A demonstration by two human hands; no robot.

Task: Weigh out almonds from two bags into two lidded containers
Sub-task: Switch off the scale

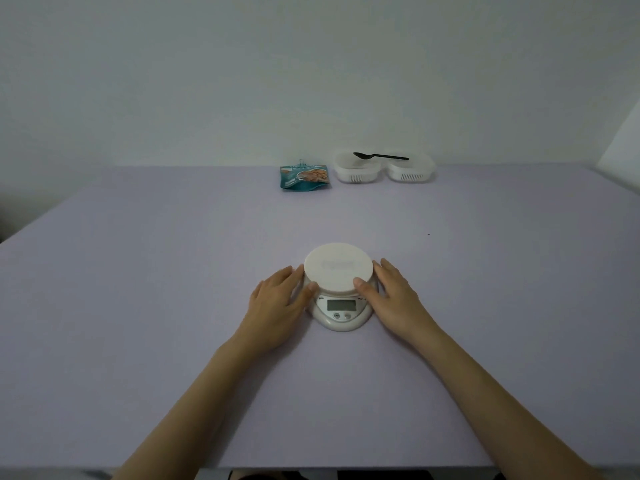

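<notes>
Far edge of the table (138, 271) first: a teal bag (304, 177) lies there just right of the middle, its top pinched by a small clip (302, 163). Right beside it sit two white lidded containers side by side, the left container (356, 169) and the right container (411, 169), touching or nearly so, each with a slotted vent on its front wall. A black spoon (381, 156) lies across both lids, bowl over the left one. Nothing stands between them and me, only bare lilac table. A pale wall (311, 64) rises behind, and a white panel (621, 143) leans in at the right edge.

Now the scale (337, 315): white, rounded, in the middle of the table toward the near edge, its round platform (338, 270) bare, grey display (341, 305) facing me, reading too dim to tell. My left hand (278, 301) and right hand (393, 296) flank it, both open, fingers fairly straight along its sides, thumb tips touching the platform rim
</notes>
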